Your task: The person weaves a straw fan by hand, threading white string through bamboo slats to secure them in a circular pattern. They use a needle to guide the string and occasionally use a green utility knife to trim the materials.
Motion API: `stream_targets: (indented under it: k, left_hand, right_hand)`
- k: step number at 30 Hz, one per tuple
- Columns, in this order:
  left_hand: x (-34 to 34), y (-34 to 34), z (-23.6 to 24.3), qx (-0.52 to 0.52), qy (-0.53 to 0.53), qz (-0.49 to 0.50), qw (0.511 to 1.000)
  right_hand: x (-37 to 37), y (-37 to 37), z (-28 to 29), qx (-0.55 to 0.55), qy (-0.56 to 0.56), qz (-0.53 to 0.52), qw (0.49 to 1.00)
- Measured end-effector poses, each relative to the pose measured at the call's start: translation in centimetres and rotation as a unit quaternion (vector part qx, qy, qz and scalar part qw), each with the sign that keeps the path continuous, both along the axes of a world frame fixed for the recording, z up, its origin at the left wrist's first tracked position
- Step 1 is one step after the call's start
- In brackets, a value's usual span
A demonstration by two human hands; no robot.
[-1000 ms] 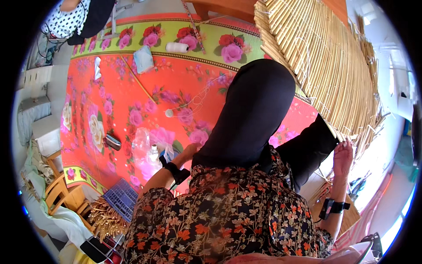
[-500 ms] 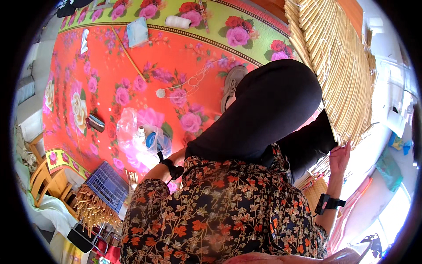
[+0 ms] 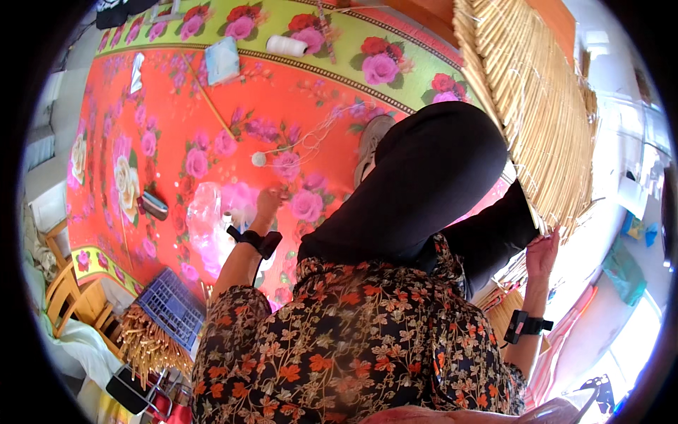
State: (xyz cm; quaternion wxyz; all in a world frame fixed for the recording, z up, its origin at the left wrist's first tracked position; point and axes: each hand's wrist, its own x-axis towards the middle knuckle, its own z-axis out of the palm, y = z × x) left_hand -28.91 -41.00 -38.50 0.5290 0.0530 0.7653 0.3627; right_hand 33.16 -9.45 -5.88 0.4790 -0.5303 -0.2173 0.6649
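Observation:
My left hand (image 3: 267,205) reaches down onto the red floral floor mat (image 3: 176,127), next to a clear plastic bag (image 3: 208,222). Its fingers point down at the mat, and I cannot tell whether they pinch anything. A thin white thread runs from near the hand to a small white ball (image 3: 259,160). My right hand (image 3: 542,253) rests with straight fingers against the lower edge of a woven reed mat (image 3: 537,106) that stands at my right. Each wrist carries a black band. My raised knee in black trousers (image 3: 424,177) lies between the hands.
A grey shoe (image 3: 369,145) lies past my knee. A white thread spool (image 3: 286,45), a pale blue packet (image 3: 222,60) and a long thin stick (image 3: 208,106) lie farther out. A blue crate (image 3: 169,311) with loose reeds (image 3: 145,346) and a wooden chair (image 3: 70,304) stand at lower left.
My left hand has moved from beside my thigh out onto the floral mat by the plastic bag. My right hand stays at the reed mat's edge. The view has tilted.

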Motion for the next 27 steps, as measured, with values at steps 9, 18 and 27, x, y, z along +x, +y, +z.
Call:
stream_targets:
  k: [9,18,27]
  left_hand:
    - [-4.0,8.7,3.6,-0.045,0.161,0.063,0.984]
    - [-7.5,8.5,1.9,-0.121,0.348,-0.186,0.911]
    - [2.5,26.5,32.7,0.417,0.484,-0.171,0.750]
  right_hand:
    - [-0.9,-0.1,0.3,-0.018,-0.052,-0.079,0.995]
    - [-1.0,-0.1,0.1,0.004,-0.063,-0.088,0.994]
    - [-3.0,0.2,0.7,0.048,-0.018,-0.135,0.990]
